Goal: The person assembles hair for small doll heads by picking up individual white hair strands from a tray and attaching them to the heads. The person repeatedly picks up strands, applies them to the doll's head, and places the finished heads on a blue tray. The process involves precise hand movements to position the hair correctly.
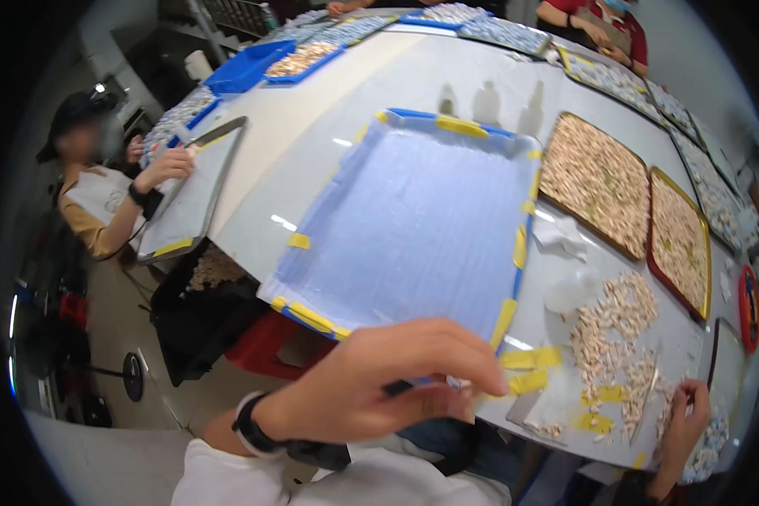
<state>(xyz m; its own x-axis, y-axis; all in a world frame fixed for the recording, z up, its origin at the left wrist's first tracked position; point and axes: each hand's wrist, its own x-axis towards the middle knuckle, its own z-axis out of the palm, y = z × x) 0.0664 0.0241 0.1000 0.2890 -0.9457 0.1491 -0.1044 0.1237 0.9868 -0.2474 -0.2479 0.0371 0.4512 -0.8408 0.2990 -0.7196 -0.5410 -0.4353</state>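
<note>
My left hand (396, 371), with a dark band at its wrist, hovers over the near edge of a large tray (413, 219). Its fingers are curled toward the thumb; a tiny pale bit shows between them, too small to name. The tray is lined with a pale blue sheet, and yellow tape runs along its blue rim. At the lower right, my right hand (687, 422) has its fingers bent together beside a loose heap of small beige pieces (620, 325). What it pinches, if anything, is hidden. Tweezers (648, 396) seem to lie among the pieces.
Two trays full of beige pieces (594, 181) (680, 240) stand on the right. Yellow tape strips (531, 358) and a crumpled tissue (561, 236) lie nearby. Three bottles (486, 103) stand beyond the lined tray. On the left, a co-worker's hand (167, 169) works over another tray (198, 194).
</note>
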